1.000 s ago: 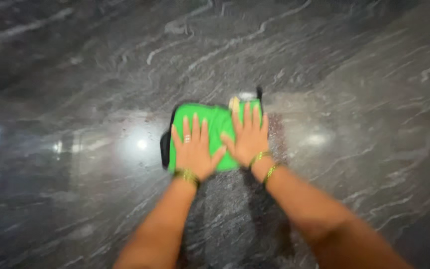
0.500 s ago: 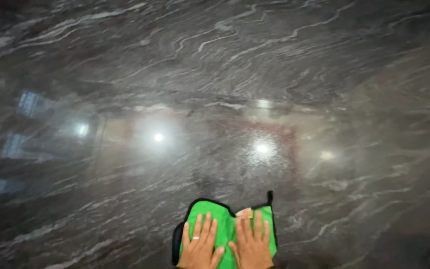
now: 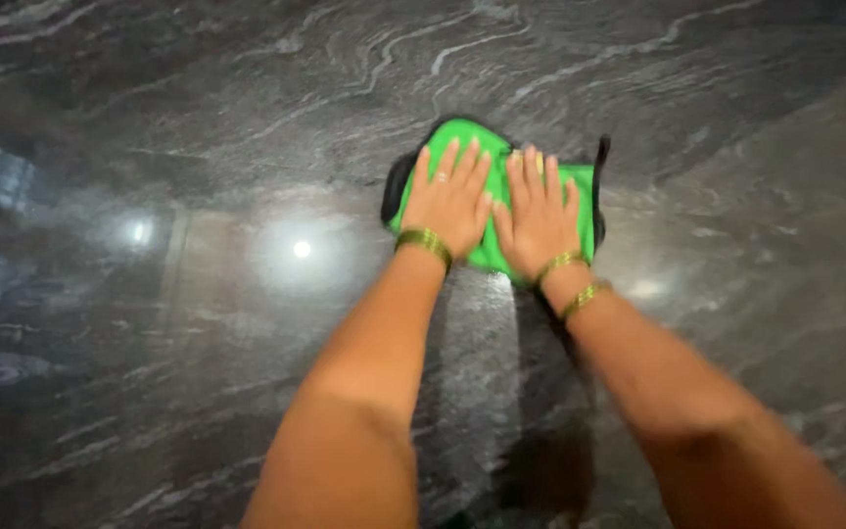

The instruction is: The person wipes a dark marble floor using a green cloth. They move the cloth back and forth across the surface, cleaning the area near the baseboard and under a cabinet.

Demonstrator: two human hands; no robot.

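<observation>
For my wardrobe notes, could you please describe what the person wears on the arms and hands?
Both forearms are bare, without sleeves. The left hand has a ring on one finger and one gold bangle at the wrist. The right hand has two thin gold bangles.

The cloth (image 3: pixel 487 201) is bright green, edged along its left and right sides by a black border, with a thin black loop at its upper right corner. The worktop (image 3: pixel 198 127) is dark grey to black polished stone, streaked with wavy pale grey and white veins, and shows round white spots of reflected light and bluish window-like reflections at the left. The left hand (image 3: pixel 447 201) bears a gold bangle at the wrist and a pale ring on one finger; the right hand (image 3: pixel 539 217) bears two gold bangles.
</observation>
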